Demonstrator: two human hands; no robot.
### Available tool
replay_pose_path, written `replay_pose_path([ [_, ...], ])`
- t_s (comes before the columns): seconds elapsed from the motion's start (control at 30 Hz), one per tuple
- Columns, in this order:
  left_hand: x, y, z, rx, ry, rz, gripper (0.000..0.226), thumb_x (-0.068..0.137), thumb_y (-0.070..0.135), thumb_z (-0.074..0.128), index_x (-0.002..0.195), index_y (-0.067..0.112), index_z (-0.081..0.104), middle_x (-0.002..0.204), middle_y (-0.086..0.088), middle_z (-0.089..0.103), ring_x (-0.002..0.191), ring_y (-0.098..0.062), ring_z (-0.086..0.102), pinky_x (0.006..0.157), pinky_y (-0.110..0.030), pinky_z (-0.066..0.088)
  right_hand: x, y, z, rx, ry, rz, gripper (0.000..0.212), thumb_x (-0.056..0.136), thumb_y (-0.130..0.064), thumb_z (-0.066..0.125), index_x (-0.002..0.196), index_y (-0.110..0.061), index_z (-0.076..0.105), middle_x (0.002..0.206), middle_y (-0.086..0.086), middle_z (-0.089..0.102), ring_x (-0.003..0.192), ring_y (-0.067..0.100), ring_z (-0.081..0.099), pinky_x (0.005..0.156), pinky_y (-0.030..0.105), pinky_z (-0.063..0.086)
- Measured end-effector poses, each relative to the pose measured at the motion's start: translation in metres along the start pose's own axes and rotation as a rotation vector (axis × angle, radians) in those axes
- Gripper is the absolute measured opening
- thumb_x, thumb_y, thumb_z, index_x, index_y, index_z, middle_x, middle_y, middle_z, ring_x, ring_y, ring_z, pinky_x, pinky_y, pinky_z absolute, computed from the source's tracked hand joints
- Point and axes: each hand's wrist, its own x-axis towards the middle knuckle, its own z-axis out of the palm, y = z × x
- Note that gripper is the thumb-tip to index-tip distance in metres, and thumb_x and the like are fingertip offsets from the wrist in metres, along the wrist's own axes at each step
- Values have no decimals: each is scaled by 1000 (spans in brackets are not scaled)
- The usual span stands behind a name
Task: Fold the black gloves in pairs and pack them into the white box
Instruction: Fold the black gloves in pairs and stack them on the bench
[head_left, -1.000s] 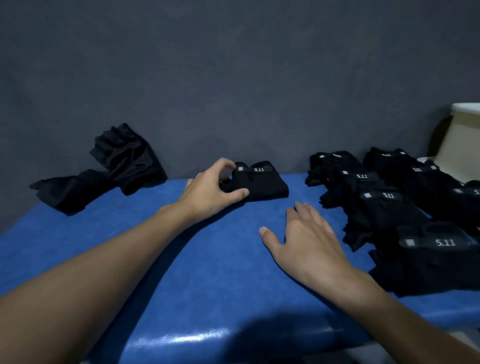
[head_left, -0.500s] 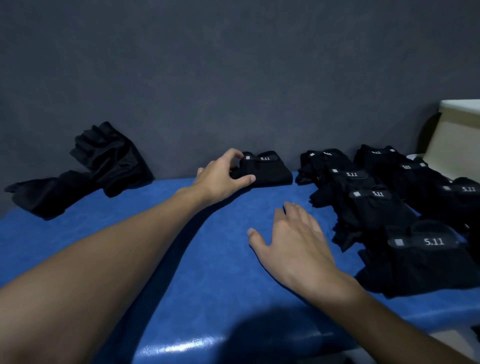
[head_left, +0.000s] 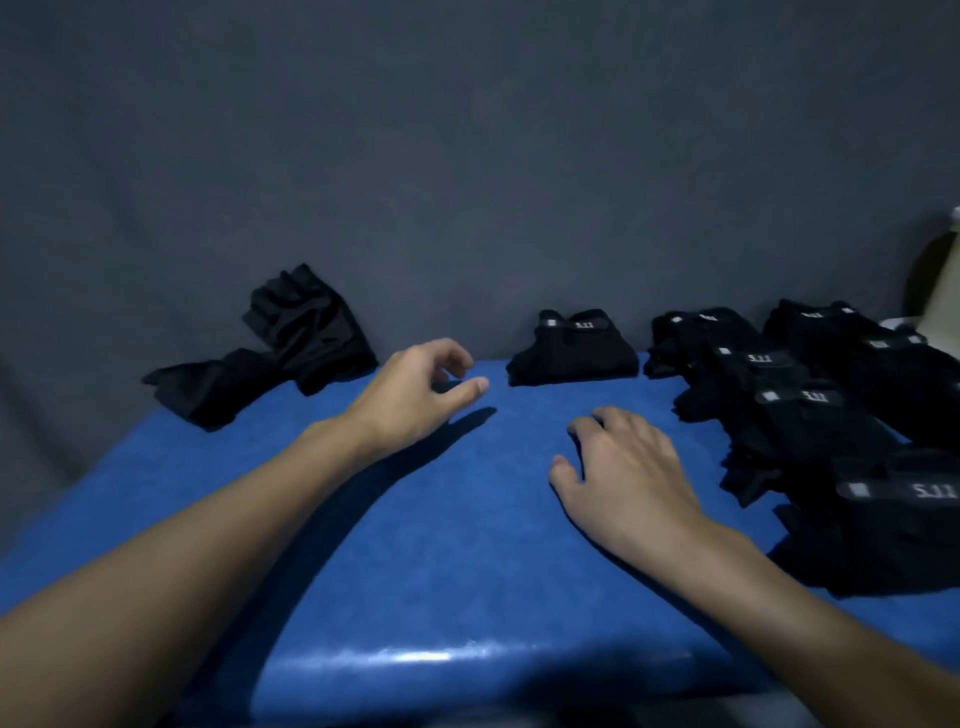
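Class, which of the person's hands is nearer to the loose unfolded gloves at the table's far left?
Left. The left hand hovers just right of the unfolded gloves; the right hand rests farther right.

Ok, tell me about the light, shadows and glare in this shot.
Head view: dim overall; the left hand throws a hard shadow on the blue table; a bright glare streak sits on its near edge; the black gloves lose detail; the right edge looks blurred and bent.
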Motion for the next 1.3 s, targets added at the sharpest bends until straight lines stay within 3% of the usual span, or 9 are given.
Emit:
replay_pose_path([
  [0.1,-25,-14,-32,34,70,-24,17,89,43,69,94,27,67,95,15,68,96,-2,61,75,-16,42,8,-21,2,107,12,-119,39,95,-39,45,128,-19,52,129,-1,49,124,20,41,106,32,31],
  [0.33,-43,-52,-83,309,287,-85,7,90,34,67,94,29,65,99,11,63,100,-16,57,93,-43,46,64,-97,14,450,-103,-236,33,92,-28,54,124,-19,58,128,1,52,121,18,50,104,33,40],
  [0.5,-47,-83,-93,472,310,-165,20,91,37,64,109,27,65,117,7,59,116,-18,51,106,-40,28,107,-145,25,648,-163,-218,36,92,-30,56,128,-26,55,137,0,50,128,16,46,107,32,39],
  [0.67,-43,-102,-94,471,264,-179,31,94,38,59,123,27,61,129,6,57,125,-15,49,119,-40,17,136,-164,34,771,-176,-178,40,93,-29,55,132,-33,53,140,-5,48,130,16,42,103,30,38],
  [0.77,-40,-104,-89,479,214,-191,34,95,38,58,128,28,59,131,9,56,126,-13,48,117,-39,18,146,-168,37,840,-239,-161,40,95,-26,54,135,-29,53,141,-6,48,131,14,42,103,27,34],
  [0.9,-40,-107,-87,463,180,-214,36,95,38,56,131,30,56,133,10,53,124,-15,48,109,-39,26,151,-170,41,834,-215,-120,39,94,-29,53,133,-25,56,140,-5,51,132,15,44,114,37,30],
  [1.03,-42,-99,-90,425,210,-188,32,97,33,54,128,28,58,128,10,56,122,-15,50,111,-39,25,138,-161,28,901,-59,-152,33,95,-25,55,126,-14,62,128,-3,56,106,12,55,91,29,47],
  [1.13,-42,-87,-89,367,231,-139,30,97,29,53,125,26,60,123,9,60,117,-17,54,111,-40,33,117,-142,16,936,22,-170,28,96,-25,58,119,-12,65,115,-6,56,104,9,57,96,31,49],
  [1.3,-44,-58,-76,97,166,-140,30,100,32,53,128,26,57,125,5,59,116,-10,56,99,-27,42,68,-104,-2,1160,-21,-27,19,92,-7,62,111,-7,65,106,9,65,89,21,70,74,26,60],
])
